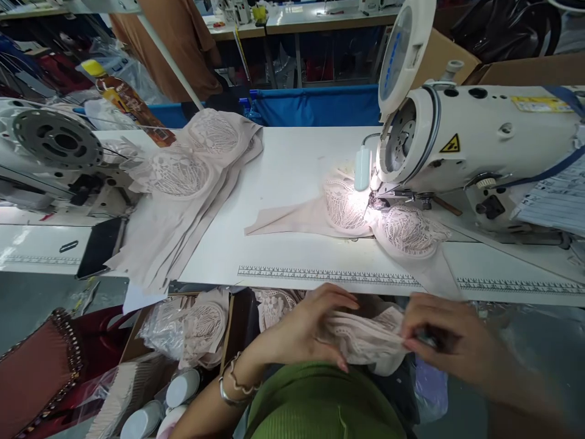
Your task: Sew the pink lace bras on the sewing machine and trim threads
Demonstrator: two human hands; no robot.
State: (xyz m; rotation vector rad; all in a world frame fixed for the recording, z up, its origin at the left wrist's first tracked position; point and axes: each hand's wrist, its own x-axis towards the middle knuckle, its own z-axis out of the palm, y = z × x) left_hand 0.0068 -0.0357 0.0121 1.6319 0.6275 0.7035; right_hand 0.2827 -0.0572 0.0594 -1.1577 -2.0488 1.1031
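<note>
Head view: left hand (315, 332) and right hand (445, 338) grip pale fabric (365, 338) below the table (297, 149); beyond sit a lace bra (407, 231), sewing machine (475, 137), garment stack (183, 177), bottle (130, 103).

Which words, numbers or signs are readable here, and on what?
No words or numbers legible.
Wordless sign: yellow warning triangle on the right sewing machine.
Too small or blurred: that machine's yellow label, ruler strip, sheet of paper, bottle label, blue marks on round cover.

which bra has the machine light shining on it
The single bra under the sewing machine on the right; the stacked bras at left and boxed ones sit outside the glow.
</note>
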